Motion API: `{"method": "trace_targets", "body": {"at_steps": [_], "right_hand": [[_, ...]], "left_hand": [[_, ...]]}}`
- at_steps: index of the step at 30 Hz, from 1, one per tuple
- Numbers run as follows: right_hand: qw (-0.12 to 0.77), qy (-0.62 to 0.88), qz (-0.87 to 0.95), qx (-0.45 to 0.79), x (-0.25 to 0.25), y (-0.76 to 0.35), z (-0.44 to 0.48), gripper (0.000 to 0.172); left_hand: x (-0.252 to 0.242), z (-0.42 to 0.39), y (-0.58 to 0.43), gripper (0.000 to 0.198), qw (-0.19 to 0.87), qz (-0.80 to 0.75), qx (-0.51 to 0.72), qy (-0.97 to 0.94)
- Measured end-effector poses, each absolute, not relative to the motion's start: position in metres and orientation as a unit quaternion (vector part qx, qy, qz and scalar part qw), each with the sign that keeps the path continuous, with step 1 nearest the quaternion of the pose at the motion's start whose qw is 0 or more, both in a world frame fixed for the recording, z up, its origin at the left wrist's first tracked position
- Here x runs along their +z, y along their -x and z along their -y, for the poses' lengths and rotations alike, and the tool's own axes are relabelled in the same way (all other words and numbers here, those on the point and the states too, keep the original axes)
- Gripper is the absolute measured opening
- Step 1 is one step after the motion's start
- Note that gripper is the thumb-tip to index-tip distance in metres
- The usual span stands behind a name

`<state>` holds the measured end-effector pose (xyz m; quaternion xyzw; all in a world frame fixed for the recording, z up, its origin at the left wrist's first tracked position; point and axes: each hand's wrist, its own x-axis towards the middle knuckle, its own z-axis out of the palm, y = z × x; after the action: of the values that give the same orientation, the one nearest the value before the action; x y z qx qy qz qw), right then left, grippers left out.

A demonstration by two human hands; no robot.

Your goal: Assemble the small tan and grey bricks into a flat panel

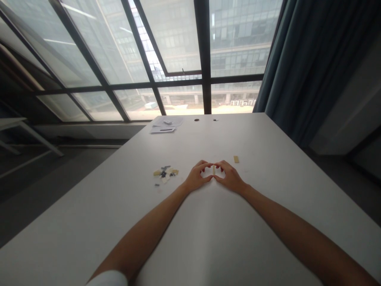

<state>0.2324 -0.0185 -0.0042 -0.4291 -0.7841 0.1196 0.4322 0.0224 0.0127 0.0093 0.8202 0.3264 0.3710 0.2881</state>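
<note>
Between my two hands a small, thin yellowish piece (213, 170) stands on edge over the white table (190, 143). My left hand (199, 175) pinches its ends from the left with thumb and fingertips. From the right, my right hand (228, 176) grips the same piece, its fingertips meeting those of the left. A flat yellow piece (236, 159) lies just beyond the right hand. Left of my left hand is a loose pile of small yellow, cream and dark grey pieces (166, 173), with one grey piece (157, 184) slightly apart.
Papers (166, 124) with a small white object on them lie at the table's far left. Two holes (197, 120) pierce the far edge. Windows stand behind, and a blue curtain (285, 71) hangs at the right.
</note>
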Motion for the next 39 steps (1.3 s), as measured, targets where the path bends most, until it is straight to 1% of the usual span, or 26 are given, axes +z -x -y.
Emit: {"method": "trace_targets", "body": {"at_steps": [21, 39], "right_hand": [[0.434, 0.426, 0.783, 0.129, -0.0049, -0.2323, 0.0187, 0.039], [0.440, 0.415, 0.785, 0.133, -0.0080, -0.2327, 0.0162, 0.041]], "left_hand": [[0.0068, -0.0124, -0.0224, 0.045, 0.275, -0.319, 0.376, -0.826], [0.0016, -0.0158, -0.0222, 0.045, 0.259, -0.303, 0.382, -0.834]]}}
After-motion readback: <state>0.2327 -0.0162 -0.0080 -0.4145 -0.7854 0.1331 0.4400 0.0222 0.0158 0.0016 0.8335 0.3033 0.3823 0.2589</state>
